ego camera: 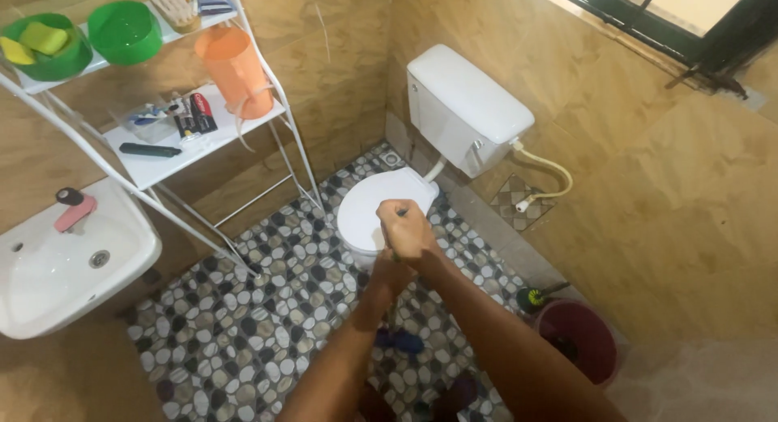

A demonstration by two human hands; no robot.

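Both of my hands grip a thin dark stick handle (pixel 394 307) held upright in front of me. My right hand (pixel 407 227) is closed around the top of the handle, over the front of the white toilet's closed lid (pixel 365 211). My left hand (pixel 387 274) is closed on it just below. At the handle's lower end, a blue head (pixel 401 339) rests on the pebble-pattern floor (pixel 243 333) between my arms. Whether it is a mop or a brush I cannot tell.
The white cistern (pixel 462 106) stands on the tan tiled wall. A maroon bucket (pixel 579 341) and a toilet brush (pixel 535 296) are at the right. A white sink (pixel 57 268) and a white shelf rack (pixel 194 138) with green bowls and an orange jug are at the left.
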